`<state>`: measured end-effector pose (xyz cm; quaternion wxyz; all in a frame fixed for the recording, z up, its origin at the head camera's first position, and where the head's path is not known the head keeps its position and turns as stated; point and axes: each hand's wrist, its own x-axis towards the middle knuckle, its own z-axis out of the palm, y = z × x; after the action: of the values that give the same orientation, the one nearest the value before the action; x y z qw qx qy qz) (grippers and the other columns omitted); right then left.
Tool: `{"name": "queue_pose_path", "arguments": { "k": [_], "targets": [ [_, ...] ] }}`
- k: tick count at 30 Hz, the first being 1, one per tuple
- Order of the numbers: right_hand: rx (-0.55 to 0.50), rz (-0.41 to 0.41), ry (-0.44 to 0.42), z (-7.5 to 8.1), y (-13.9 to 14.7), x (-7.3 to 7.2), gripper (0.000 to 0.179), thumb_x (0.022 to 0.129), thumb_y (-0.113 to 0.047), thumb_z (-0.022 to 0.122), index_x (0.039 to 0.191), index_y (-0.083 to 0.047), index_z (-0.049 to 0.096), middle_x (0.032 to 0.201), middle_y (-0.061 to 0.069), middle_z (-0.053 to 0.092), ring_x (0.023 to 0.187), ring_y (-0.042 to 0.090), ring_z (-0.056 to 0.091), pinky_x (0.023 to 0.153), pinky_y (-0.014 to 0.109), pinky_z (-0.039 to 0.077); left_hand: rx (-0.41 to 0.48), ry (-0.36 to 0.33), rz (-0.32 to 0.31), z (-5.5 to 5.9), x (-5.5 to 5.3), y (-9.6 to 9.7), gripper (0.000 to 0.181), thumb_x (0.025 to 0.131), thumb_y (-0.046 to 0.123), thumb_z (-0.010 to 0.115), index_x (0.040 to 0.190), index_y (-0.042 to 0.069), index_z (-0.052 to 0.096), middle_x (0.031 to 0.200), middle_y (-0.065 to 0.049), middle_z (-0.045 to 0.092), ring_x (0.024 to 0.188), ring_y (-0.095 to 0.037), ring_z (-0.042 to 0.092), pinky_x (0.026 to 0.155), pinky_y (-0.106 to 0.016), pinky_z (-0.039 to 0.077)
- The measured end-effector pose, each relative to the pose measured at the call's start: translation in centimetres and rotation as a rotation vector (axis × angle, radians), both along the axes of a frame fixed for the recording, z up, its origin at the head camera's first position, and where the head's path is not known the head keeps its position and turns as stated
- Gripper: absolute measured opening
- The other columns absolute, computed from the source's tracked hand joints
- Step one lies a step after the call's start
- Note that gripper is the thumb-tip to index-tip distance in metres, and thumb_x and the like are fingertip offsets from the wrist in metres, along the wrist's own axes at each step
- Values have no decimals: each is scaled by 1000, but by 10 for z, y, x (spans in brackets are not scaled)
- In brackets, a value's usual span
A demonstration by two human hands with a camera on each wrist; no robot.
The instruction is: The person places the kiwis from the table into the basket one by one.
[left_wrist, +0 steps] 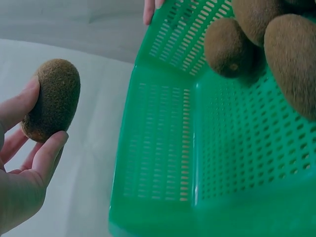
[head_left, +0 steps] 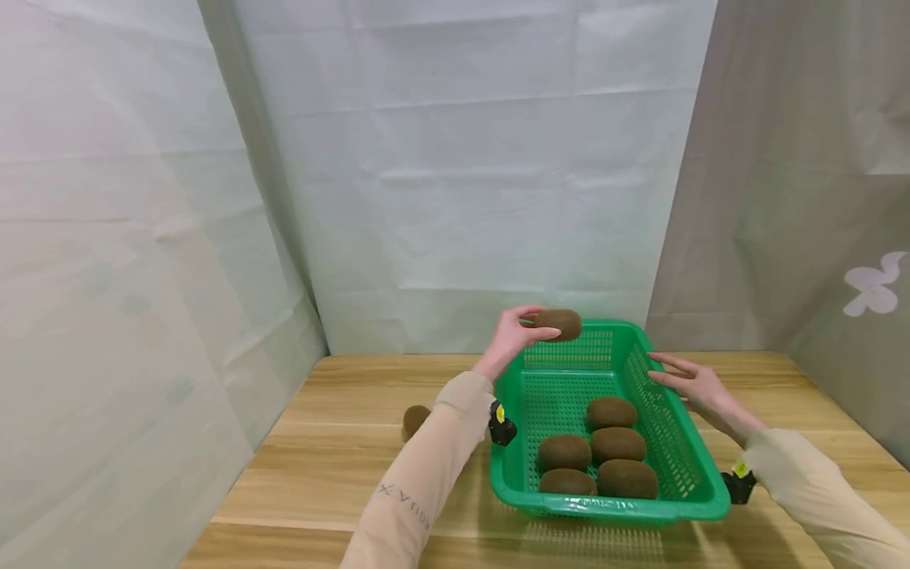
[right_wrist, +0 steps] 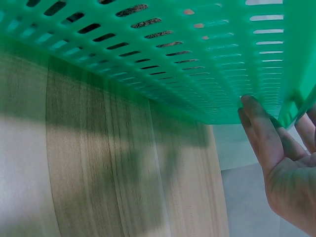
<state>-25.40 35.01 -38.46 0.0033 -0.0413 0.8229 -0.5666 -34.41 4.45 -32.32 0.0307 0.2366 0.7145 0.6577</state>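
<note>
My left hand (head_left: 513,338) pinches a brown fuzzy kiwi (head_left: 558,325) between thumb and fingers, above the far left end of the green basket (head_left: 503,482). In the left wrist view the kiwi (left_wrist: 55,98) stands upright in the fingertips, beside the basket's rim. My right hand (head_left: 697,387) grips the basket's right rim, with fingers on either side of the wall in the right wrist view. Several kiwis (head_left: 618,445) lie inside the basket, gathered at its near right part. Another kiwi (head_left: 415,420) lies on the table, partly hidden behind my left sleeve.
The wooden table (head_left: 320,466) carries the basket on its right half. A pale cloth (head_left: 462,197) hangs behind the table, with more cloth at the left and right sides. Each wrist wears a small black camera (head_left: 502,424).
</note>
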Motion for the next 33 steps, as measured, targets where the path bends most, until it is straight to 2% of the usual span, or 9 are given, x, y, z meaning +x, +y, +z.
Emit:
{"name": "queue_pose_path", "arguments": {
  "k": [3, 4, 8, 12, 20, 23, 26, 29, 33],
  "targets": [
    [-15, 1, -7, -1, 0, 0, 66, 90, -32, 57, 141, -3, 27, 141, 27, 20, 120, 44, 30, 89, 55, 35, -7, 4, 13, -4, 1, 9, 46, 73, 10, 76, 116, 5, 61, 100, -5, 56, 84, -15, 57, 67, -28, 50],
    [-18, 2, -8, -1, 1, 0, 65, 90, -32, 57, 141, -3, 27, 141, 27, 20, 120, 44, 29, 89, 55, 34, -14, 3, 14, -2, 6, 10, 46, 74, 9, 76, 116, 4, 61, 102, -6, 57, 82, -16, 58, 66, -27, 50],
    [-43, 7, -13, -1, 0, 1, 64, 90, -30, 57, 141, -4, 28, 141, 26, 19, 121, 45, 27, 89, 55, 35, -46, 3, 42, -8, 9, 22, 44, 73, 12, 77, 114, 7, 62, 103, -4, 57, 78, -15, 58, 64, -27, 50],
    [-48, 2, -11, 0, -2, 2, 65, 90, -30, 58, 141, -4, 28, 142, 26, 19, 121, 45, 27, 89, 54, 34, -67, 7, 81, -18, 8, 37, 42, 70, 13, 79, 109, 10, 65, 98, 0, 58, 76, -14, 58, 63, -26, 50],
    [-33, -10, -18, 1, -7, 3, 68, 89, -34, 58, 141, -3, 27, 141, 27, 19, 120, 43, 31, 87, 49, 39, -92, -29, 158, -33, 12, 54, 40, 69, 15, 80, 107, 11, 67, 98, 0, 57, 80, -15, 56, 63, -29, 49],
    [-25, -12, -19, 1, -8, 4, 68, 89, -34, 58, 142, -4, 27, 141, 27, 19, 120, 44, 31, 88, 51, 38, -121, -9, 181, -39, 14, 59, 41, 68, 15, 81, 107, 10, 67, 98, 0, 59, 85, -16, 56, 64, -27, 48],
    [-28, -16, -21, 0, -8, 4, 67, 89, -33, 58, 142, -4, 28, 142, 26, 19, 120, 43, 31, 88, 51, 38, -142, -6, 187, -45, 16, 63, 42, 67, 13, 81, 106, 9, 68, 97, 1, 60, 91, -17, 54, 67, -26, 47],
    [-34, -17, -22, 0, -8, 4, 67, 89, -33, 58, 142, -4, 28, 142, 25, 19, 120, 43, 31, 86, 48, 41, -113, -43, 167, -51, 17, 65, 41, 67, 9, 81, 106, 7, 67, 95, 1, 60, 92, -18, 53, 69, -28, 47],
    [-41, -22, -30, -1, -9, 4, 68, 88, -34, 59, 142, -5, 28, 142, 25, 20, 120, 42, 31, 85, 45, 43, -88, -76, 177, -54, 19, 69, 42, 67, 7, 81, 106, 6, 67, 95, 0, 60, 92, -19, 54, 71, -30, 48]
  ]
}}
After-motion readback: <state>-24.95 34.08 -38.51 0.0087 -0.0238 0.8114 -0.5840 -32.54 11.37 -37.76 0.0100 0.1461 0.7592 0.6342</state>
